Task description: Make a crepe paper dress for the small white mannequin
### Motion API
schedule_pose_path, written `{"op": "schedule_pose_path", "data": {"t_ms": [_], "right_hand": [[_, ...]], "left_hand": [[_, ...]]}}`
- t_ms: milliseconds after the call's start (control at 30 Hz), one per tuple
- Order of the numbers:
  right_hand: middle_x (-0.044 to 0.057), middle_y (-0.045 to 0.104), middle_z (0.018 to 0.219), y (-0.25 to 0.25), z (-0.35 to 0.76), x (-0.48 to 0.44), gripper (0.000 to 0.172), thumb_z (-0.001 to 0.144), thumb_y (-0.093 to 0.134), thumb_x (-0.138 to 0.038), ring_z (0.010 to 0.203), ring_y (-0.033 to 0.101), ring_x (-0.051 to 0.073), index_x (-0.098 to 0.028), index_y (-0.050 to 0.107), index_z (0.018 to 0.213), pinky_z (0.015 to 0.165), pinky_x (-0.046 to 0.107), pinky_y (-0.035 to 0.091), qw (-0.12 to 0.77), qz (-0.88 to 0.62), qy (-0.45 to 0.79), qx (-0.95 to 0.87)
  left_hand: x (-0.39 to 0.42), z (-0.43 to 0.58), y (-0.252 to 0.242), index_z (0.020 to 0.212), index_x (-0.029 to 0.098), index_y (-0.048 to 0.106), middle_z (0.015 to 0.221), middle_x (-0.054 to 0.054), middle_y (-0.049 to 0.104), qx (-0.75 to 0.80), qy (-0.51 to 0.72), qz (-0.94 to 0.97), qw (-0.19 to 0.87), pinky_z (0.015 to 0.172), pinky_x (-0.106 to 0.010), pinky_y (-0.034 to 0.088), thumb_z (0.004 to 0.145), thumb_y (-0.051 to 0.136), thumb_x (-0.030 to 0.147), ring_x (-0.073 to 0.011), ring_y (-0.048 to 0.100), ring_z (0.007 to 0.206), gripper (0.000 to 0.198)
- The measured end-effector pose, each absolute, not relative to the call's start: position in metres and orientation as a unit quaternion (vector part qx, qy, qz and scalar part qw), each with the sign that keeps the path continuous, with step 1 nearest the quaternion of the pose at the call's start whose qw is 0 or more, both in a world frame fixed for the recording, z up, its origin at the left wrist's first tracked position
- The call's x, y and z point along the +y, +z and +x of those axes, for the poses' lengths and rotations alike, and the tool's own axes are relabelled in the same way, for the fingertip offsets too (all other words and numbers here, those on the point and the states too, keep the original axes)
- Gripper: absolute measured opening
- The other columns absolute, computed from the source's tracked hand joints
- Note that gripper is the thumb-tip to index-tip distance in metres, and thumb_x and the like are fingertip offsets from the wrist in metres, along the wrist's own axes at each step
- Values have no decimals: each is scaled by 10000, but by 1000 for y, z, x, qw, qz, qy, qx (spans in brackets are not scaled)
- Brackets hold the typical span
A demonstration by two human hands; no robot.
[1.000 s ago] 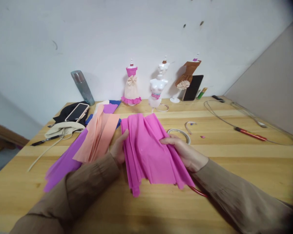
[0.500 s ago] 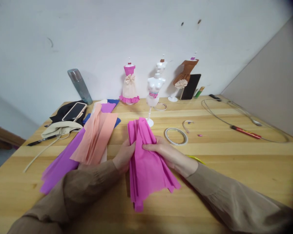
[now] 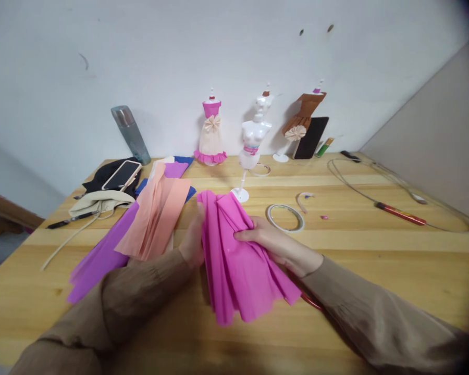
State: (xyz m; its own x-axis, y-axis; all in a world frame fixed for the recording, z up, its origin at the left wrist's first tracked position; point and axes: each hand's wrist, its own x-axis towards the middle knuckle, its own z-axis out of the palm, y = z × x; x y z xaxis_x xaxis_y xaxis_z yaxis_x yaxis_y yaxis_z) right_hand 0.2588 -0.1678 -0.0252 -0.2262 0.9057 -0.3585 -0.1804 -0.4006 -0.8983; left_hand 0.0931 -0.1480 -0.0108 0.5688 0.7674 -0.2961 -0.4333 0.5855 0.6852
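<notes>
A pleated sheet of bright pink crepe paper is held up in front of me, its folds fanning toward the bottom. My right hand is closed on its right side, with the thumb lying on the front and the fingers behind. At the left edge, my left hand grips the folds; it is slightly blurred and its fingers are mostly hidden behind the paper. Just beyond the paper stands a small white dress-form mannequin with a pink and blue band around its waist.
Peach paper strips and purple paper lie left, near a phone. Behind stand a bottle, a pink-dressed mannequin and a brown-dressed one. To the right are a tape roll and a red-handled cable tool.
The pink paper has spread wider, its lower edge swinging right and up. My left thumb has moved off its front to the left edge. The whole view has shifted slightly.
</notes>
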Motion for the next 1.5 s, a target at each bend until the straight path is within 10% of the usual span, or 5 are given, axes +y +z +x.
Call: {"op": "schedule_pose_path", "data": {"t_ms": [367,1200,1500], "right_hand": [[93,770,1010,-15,263,-168,370,675,780,-228,893,732,258,-180,683,1029,824,380,579,450,-412,709,-353],[16,741,720,-6,339,-137,200,647,801,-156,596,669,148,-183,704,820,606,269,539,470,-474,680,-304],[11,705,641,-8,349,-135,133,656,820,-194,538,616,127,-170,697,698,559,264,496,494,-516,630,-305]], "left_hand": [[-146,90,-14,1093,78,683,1024,-175,744,371,339,291,814,950,-448,537,645,794,121,-331,696,1019,464],[-128,82,6,1005,107,700,760,-63,737,513,409,208,726,768,-304,598,805,642,40,-170,696,664,219],[-130,78,-6,1040,121,726,995,-128,755,442,394,248,767,883,-402,591,746,731,130,-244,721,858,295]]}}
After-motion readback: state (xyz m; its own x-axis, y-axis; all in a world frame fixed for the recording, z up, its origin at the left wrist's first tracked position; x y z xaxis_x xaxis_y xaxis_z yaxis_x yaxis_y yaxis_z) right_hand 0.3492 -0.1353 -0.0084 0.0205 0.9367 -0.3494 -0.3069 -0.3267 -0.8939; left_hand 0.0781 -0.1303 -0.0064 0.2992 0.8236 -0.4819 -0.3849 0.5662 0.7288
